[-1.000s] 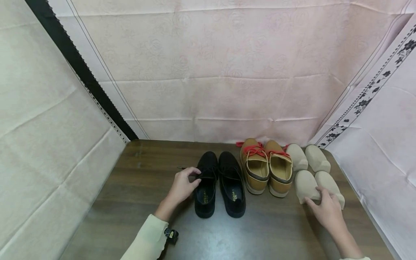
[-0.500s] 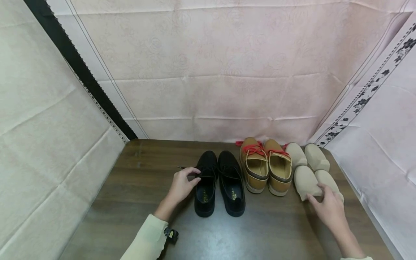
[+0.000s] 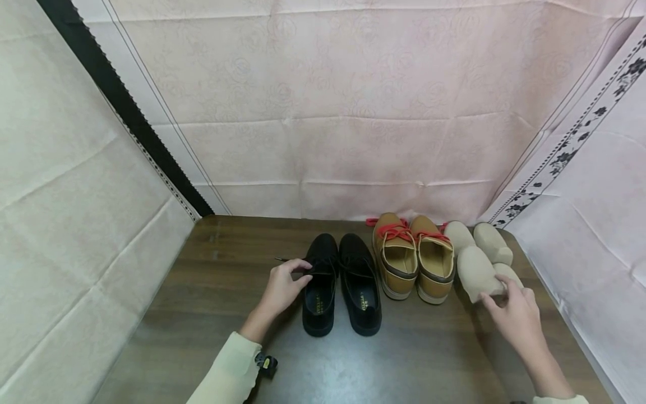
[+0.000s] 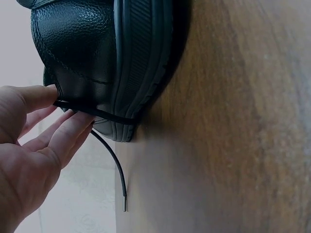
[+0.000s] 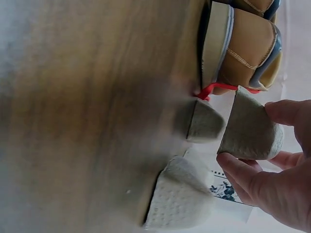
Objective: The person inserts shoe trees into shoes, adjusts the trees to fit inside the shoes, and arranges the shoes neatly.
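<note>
Molded beige pulp shoe inserts lie at the right of the wooden surface. My right hand [image 3: 520, 320] pinches one beige insert [image 3: 476, 275] between thumb and fingers; in the right wrist view this held insert [image 5: 252, 128] is raised off the wood. Another insert [image 3: 508, 274] shows just behind the fingers. At the middle stands a pair of black lace-up shoes; my left hand [image 3: 285, 289] grips the left black shoe [image 3: 319, 314] at its side near the opening. Close up, thumb and fingertips meet the edge of the shoe beside a black lace [image 4: 112, 160], whose tip hangs loose.
Tan shoes [image 3: 436, 286] with red laces stand between the black pair and the inserts. Two more inserts, including one by the wall [image 3: 492, 244], sit behind. A cloth-covered back wall [image 3: 313, 151] and side walls enclose the wooden surface [image 3: 202, 320].
My right hand has lifted the beige insert and moved it a little away toward the back and left, from beside its neighbour. My left hand stays at the black shoe.
</note>
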The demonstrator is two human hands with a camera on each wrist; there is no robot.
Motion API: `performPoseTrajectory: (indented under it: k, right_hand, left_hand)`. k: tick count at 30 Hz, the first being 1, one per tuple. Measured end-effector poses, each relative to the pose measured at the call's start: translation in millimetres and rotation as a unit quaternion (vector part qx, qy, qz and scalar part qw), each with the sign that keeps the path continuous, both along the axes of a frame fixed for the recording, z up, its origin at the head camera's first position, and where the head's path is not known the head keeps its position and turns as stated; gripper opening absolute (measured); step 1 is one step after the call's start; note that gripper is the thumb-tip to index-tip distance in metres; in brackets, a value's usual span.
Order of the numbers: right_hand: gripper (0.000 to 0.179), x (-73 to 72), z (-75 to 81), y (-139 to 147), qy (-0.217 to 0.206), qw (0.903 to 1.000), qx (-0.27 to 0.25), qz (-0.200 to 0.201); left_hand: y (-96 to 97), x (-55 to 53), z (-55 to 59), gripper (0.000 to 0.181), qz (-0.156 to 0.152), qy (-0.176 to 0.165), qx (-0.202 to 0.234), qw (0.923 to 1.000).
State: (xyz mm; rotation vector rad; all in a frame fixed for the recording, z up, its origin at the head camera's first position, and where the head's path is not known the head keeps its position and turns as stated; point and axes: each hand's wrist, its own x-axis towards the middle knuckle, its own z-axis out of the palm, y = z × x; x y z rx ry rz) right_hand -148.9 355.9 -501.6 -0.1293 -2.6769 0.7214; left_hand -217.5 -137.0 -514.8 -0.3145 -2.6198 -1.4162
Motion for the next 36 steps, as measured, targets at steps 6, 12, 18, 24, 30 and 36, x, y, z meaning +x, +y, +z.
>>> performPoseTrajectory:
  k: [6,12,18,24,30,36]
  right_hand:
    - [0.053,-3.4,7.0,-2.3,0.019,0.9998,-0.003,-0.001]
    - [0.054,-7.9,15.5,-5.5,0.026,0.9996,-0.014,0.006]
    - [0.056,-13.4,24.2,-8.3,0.037,0.9992,-0.011,0.009]
    - [0.054,-19.2,31.8,-12.1,0.082,0.9964,0.004,0.019]
    - [0.055,-22.7,44.0,-20.2,0.095,0.9948,0.008,0.036]
    - [0.054,-26.8,53.5,-28.4,0.092,0.994,0.017,0.056]
  left_hand:
    - [-0.4,-0.1,0.2,0.017,-0.001,0.004,0.0,1.0]
    - [-0.1,1.0,2.2,0.017,-0.003,0.003,0.003,1.0]
    - [-0.3,1.5,3.1,0.017,-0.005,0.003,-0.002,1.0]
    - [-0.2,1.5,3.8,0.017,-0.008,0.003,0.0,1.0]
    - [-0.4,1.5,5.6,0.017,-0.011,0.0,0.001,0.9999]
    - [0.0,1.6,6.1,0.016,-0.006,-0.014,0.001,0.9999]
